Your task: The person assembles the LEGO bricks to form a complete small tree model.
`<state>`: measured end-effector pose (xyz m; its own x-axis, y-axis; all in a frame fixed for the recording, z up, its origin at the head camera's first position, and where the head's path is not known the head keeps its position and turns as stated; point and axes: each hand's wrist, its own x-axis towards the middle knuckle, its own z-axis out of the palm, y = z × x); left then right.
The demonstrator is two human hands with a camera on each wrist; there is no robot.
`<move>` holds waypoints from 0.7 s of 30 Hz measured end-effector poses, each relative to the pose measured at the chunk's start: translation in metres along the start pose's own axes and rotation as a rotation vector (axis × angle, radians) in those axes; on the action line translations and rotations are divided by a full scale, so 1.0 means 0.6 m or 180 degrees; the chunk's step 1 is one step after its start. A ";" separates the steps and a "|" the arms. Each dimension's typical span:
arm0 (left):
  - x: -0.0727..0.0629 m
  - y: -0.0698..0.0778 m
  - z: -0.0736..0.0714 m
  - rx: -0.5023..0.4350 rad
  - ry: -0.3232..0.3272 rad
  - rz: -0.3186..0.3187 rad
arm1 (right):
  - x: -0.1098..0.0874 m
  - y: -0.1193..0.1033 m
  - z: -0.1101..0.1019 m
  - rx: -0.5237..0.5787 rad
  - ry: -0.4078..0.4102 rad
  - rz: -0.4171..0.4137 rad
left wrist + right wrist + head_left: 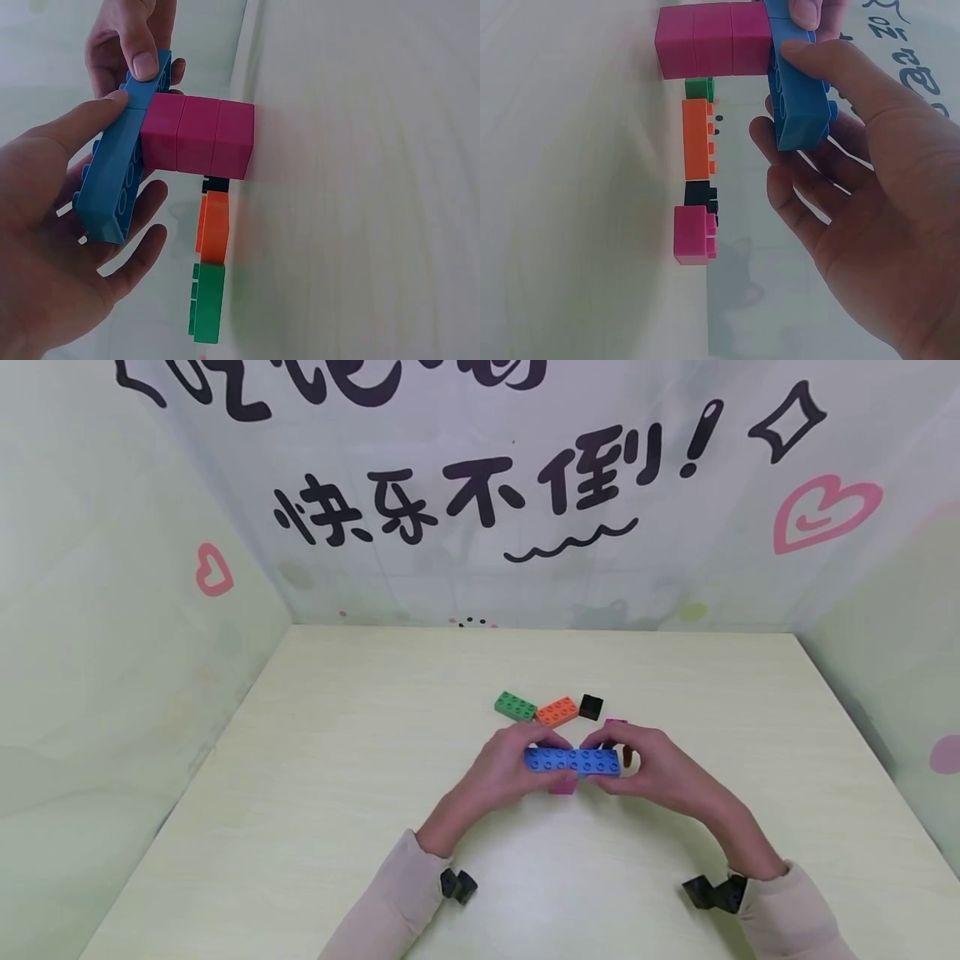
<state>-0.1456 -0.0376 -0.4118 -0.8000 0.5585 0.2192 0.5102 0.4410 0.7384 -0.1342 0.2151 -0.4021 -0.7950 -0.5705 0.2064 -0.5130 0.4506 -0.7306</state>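
Two blue bricks, the left one (546, 760) and the right one (597, 762), lie end to end with studs up on top of a magenta stack (198, 136) of three bricks. The stack stands on the table, and the blue pair spans past it on both sides. My left hand (510, 766) pinches the left blue brick between thumb and fingers. On the other side my right hand (654, 764) grips the right blue brick the same way. From above, the blue bricks hide most of the stack.
Behind the hands lie a green brick (515, 706), an orange brick (557, 712) and a black brick (591, 707). A pink brick (692, 235) stands beside the black one, mostly hidden by the right hand in the head view. Printed cloth walls (450, 585) enclose the table (300, 760).
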 end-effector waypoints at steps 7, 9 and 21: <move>0.001 -0.001 0.000 -0.0016 0.0012 0.0055 | 0.002 -0.003 0.012 -0.0040 0.0016 0.0066; 0.001 -0.002 0.001 -0.0055 0.0019 0.0083 | 0.003 -0.003 0.018 -0.0092 0.0020 0.0132; 0.005 -0.029 -0.027 -0.0487 0.0168 -0.0138 | 0.008 0.001 0.034 -0.0465 0.0104 0.0170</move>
<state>-0.1619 -0.0553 -0.4137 -0.8379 0.5016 0.2153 0.4240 0.3496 0.8355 -0.1315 0.1985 -0.4149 -0.8313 -0.5214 0.1927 -0.5095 0.5761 -0.6391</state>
